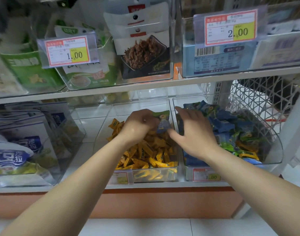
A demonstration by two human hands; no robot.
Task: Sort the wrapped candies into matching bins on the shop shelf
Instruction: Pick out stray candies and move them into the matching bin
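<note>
Reaching over the lower shelf (162,185), we have both hands at the clear bins. Our left hand (137,126) hangs over the middle bin (142,106), which is heaped with yellow candies (145,155). Its fingers (144,116) are curled and pinch a green candy (162,115) and a blue candy (163,126), both held just above the yellow heap at the bin's right side.

Our right hand (195,133) lies across the wall between the middle bin and the right bin (275,150), palm down. Its fingers (181,111) are straight and spread wide, holding nothing, and the thumb points toward the blue candy in our left hand; whether it touches we cannot tell.

The right bin holds a mixed pile of blue and green candies (230,126), with a stray yellow candy (248,155) near its front. A red price tag (207,175) sits on that bin's front wall.
</note>
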